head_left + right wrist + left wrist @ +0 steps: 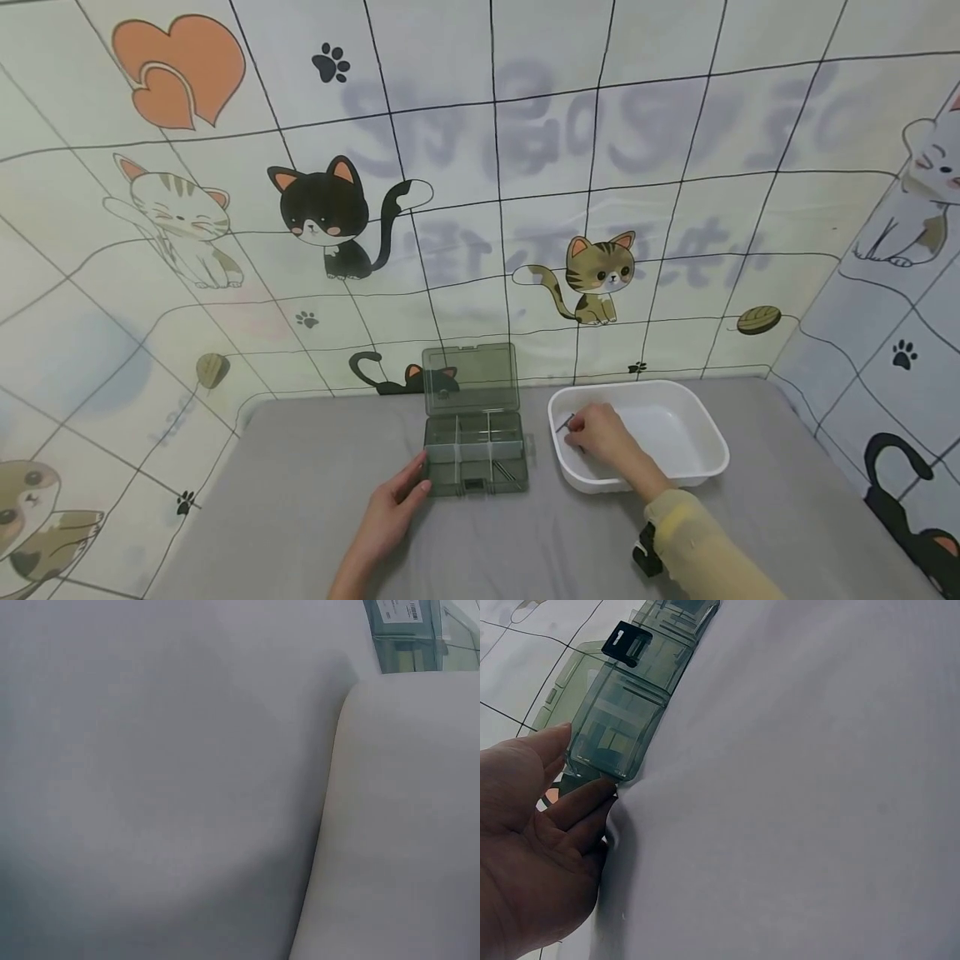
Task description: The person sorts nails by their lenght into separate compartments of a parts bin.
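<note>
Near the desk's (300, 500) far edge, the pin (565, 422) should be light, stiff, slick, best taken mid-length; left hand's (388, 512) fingers spread against the box (472, 452), whether right hand's (603, 437) pinch it I cannot tell

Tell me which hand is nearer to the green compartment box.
The left. The left hand is at the left side of the green compartment box, its fingers against it; the right hand is farther right, over the white plastic tub.
</note>
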Tool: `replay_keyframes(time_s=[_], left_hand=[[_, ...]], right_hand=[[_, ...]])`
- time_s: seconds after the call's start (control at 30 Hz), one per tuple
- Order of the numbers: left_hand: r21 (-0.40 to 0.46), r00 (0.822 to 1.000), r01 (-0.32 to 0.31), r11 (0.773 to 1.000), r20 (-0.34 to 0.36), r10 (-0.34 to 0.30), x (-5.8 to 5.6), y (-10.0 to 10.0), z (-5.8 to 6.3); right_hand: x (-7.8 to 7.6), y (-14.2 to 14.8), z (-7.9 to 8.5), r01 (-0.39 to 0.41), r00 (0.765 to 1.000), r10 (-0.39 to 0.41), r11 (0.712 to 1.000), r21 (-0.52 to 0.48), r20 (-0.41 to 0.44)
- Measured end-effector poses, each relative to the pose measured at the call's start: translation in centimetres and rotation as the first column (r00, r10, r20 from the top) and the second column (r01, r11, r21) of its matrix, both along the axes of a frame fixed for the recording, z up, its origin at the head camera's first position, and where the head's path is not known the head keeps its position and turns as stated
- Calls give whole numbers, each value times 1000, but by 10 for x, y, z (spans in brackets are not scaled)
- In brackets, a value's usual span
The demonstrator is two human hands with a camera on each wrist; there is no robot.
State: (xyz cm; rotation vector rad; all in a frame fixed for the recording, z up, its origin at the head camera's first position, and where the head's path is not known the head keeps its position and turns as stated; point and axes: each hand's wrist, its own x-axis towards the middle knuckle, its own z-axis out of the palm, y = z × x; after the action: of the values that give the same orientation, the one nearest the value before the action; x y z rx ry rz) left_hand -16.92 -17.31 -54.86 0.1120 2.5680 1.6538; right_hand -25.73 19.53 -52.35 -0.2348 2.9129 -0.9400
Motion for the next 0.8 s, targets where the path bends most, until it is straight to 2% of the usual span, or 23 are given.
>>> replay_keyframes(time_s=[0.3, 0.47, 0.6, 0.8], left_hand=[[14, 1000, 3, 1000, -18, -2, 0, 0, -1], [10, 1000, 3, 1000, -9, -3, 0, 0, -1], [11, 1000, 0, 1000, -3, 0, 0, 0, 0], [3, 1000, -2, 1000, 1, 2, 0, 1, 0]], right_hand=[[0, 0, 2, -15, 999, 17, 999, 47, -36], [-2, -1, 2, -14, 1000, 15, 998, 67, -20], [-3, -1, 2, -46, 999, 47, 996, 81, -7], [-2, -1, 2, -66, 998, 66, 996, 64, -7]])
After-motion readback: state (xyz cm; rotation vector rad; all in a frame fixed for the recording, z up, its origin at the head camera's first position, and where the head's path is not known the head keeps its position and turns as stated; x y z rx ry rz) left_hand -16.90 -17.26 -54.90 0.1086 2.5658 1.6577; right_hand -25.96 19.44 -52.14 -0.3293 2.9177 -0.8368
